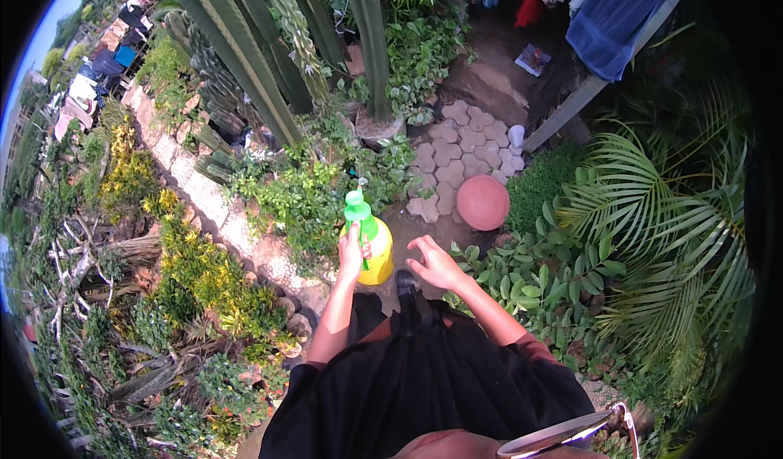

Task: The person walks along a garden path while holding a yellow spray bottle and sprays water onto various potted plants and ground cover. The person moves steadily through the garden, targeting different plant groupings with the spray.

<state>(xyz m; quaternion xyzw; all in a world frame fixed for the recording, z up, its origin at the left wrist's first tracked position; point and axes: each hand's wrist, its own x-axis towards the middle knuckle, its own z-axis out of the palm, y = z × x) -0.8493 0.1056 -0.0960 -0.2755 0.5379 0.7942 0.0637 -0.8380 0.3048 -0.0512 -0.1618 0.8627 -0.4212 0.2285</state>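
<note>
My left hand (351, 252) grips the green handle of a pump sprayer bottle (380, 254) with a yellow tank and a green top. The sprayer is held upright in front of my body, its nozzle pointing away from me toward leafy green plants (287, 202). To the right of the bottle, my right hand (435, 264) hangs in the air with fingers apart and slightly curled, holding nothing. Below it a dark shoe (405, 280) shows on the paved ground.
A round reddish stool or lid (483, 202) stands on hexagonal pavers (456, 153). Tall cacti (244, 49) rise ahead, one in a pot (379, 127). Palm fronds (648, 196) crowd the right. A blue towel (618, 24) hangs over a beam (566, 113). A stone path (189, 171) runs left.
</note>
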